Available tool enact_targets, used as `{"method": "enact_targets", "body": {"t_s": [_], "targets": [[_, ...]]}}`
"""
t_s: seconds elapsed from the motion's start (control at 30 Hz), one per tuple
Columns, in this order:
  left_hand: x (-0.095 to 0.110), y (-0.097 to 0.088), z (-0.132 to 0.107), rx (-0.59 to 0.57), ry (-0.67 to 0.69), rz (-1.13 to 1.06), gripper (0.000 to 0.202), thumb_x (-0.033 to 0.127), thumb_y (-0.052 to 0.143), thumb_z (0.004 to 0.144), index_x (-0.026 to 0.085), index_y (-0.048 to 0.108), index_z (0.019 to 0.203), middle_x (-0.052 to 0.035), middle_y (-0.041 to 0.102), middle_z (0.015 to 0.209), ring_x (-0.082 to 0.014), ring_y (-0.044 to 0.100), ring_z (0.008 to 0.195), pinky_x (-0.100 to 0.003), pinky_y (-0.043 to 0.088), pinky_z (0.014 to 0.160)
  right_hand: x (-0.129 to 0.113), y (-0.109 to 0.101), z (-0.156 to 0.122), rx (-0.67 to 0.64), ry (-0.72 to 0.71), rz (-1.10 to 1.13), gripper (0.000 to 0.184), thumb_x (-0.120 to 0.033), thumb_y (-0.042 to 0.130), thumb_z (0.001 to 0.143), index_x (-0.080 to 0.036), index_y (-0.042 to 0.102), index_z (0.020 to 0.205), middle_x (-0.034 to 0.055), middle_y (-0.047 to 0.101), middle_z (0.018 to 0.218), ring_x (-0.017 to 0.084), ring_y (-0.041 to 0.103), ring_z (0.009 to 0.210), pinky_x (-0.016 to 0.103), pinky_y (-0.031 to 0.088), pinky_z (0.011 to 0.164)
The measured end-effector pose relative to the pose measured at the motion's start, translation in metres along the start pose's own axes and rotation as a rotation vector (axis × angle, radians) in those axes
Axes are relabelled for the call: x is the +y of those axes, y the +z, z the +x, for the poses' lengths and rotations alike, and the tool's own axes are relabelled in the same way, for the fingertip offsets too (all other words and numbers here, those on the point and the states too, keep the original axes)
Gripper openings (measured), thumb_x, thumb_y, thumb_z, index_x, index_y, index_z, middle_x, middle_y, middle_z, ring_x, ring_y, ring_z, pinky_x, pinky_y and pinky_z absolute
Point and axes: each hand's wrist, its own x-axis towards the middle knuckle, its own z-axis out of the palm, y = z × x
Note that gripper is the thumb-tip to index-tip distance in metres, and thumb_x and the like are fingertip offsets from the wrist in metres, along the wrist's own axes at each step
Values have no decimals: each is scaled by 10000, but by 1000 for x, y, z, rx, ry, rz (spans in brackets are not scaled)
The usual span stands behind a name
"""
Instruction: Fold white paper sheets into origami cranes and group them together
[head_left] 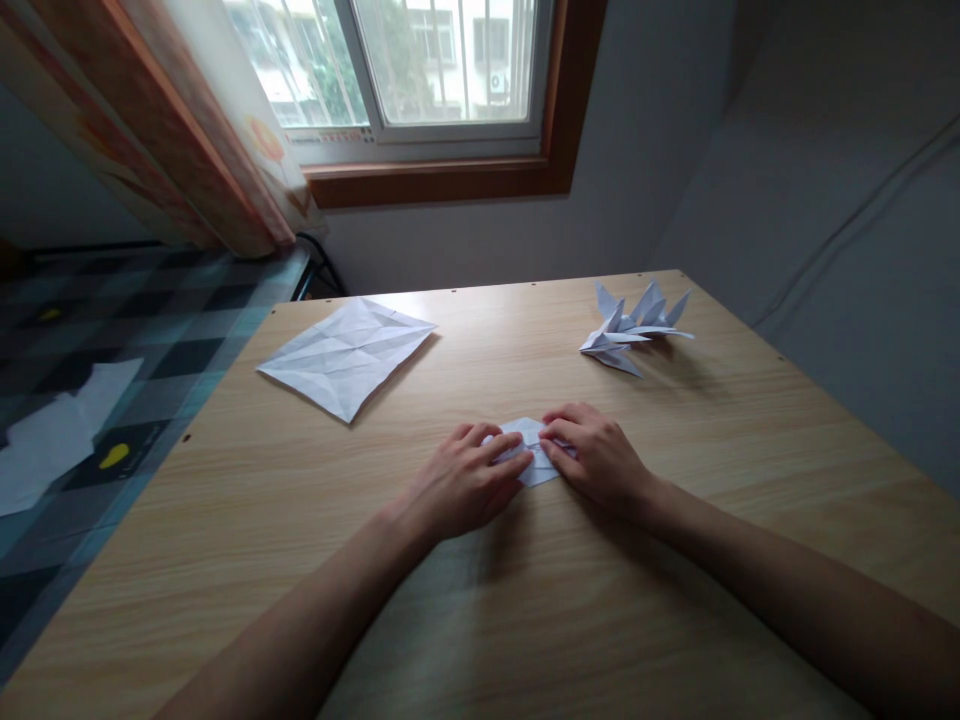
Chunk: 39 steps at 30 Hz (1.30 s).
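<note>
A small piece of folded white paper (pixel 534 462) lies on the wooden table between my hands. My left hand (pixel 480 475) grips its left side, fingers curled over it. On the opposite side, my right hand (pixel 596 450) has its fingertips pressed together on the paper near its middle. Both hands rest low at the tabletop and cover much of the paper, so its full outline is hidden. Several crease lines and overlapping layers show in the part left visible.
A creased white sheet (pixel 352 350) lies at the table's back left. At the back right sits a spiky folded-paper figure (pixel 637 328). Beyond the left edge of the table (pixel 450 620), white papers (pixel 52 445) lie on a checked cloth (pixel 195 300). A window is behind.
</note>
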Motion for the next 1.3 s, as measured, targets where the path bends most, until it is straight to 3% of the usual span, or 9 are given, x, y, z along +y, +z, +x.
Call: {"method": "enact_targets", "body": {"t_s": [0.23,0.37,0.43,0.6,0.73,0.87,1.1,1.2,1.3], "targets": [[0,1,0,53,-51,-35,178,253,505,953,237,648,1059,-21,684,1113,-193,564,927,-342,434,817,-7,-3,14,-123,207,116,90,-183,611,850,-183,662,924,66,647,988,192,609,891,302,445,794],[-2,3,0,37,-72,-93,114,261,523,937,188,611,935,-41,694,1028,-194,578,903,-337,448,812,-10,-7,17,-170,263,111,232,-181,645,822,-174,634,1053,72,651,1037,192,608,904,299,432,807],[-3,5,-1,51,-100,-126,115,286,552,923,185,595,957,-57,684,1045,-203,587,911,-351,462,823,-9,-9,18,-188,280,120,281,-183,657,809,-166,630,1088,73,662,1026,197,608,900,302,429,805],[-7,9,-2,141,-206,-231,420,340,697,821,196,539,1182,-107,606,1214,-250,566,1061,-405,487,897,-1,-12,23,-277,289,249,261,-183,668,781,-163,682,1041,15,662,792,161,591,721,265,411,673],[-8,7,-1,154,-266,-212,659,345,760,758,184,456,1320,-141,561,1304,-294,528,1138,-459,461,955,-1,-12,25,-243,246,319,63,-161,663,756,-169,696,808,-12,619,686,142,551,653,249,381,608],[-7,7,0,164,-302,-149,653,337,750,770,164,453,1326,-110,670,1127,-270,604,996,-427,476,872,-8,-13,21,-74,124,322,54,-126,618,784,-168,647,768,21,648,788,151,583,725,251,410,643],[-5,7,-2,390,-183,-51,92,257,600,903,190,611,966,-18,685,826,-157,621,732,-298,443,722,-15,-16,15,90,-325,205,117,-143,519,907,-173,626,874,54,732,824,156,659,711,263,476,672],[-3,2,-4,441,-114,12,69,208,563,913,184,610,958,-15,664,787,-148,582,695,-295,415,683,-14,-18,13,217,-499,74,139,-122,502,925,-184,611,864,69,747,939,156,676,785,276,490,720],[-2,-4,-5,407,-33,120,116,184,507,926,177,616,963,-27,649,778,-164,545,698,-321,393,678,-11,-16,12,209,-655,-43,140,-119,497,937,-179,603,869,72,740,963,158,673,827,290,489,745]]}}
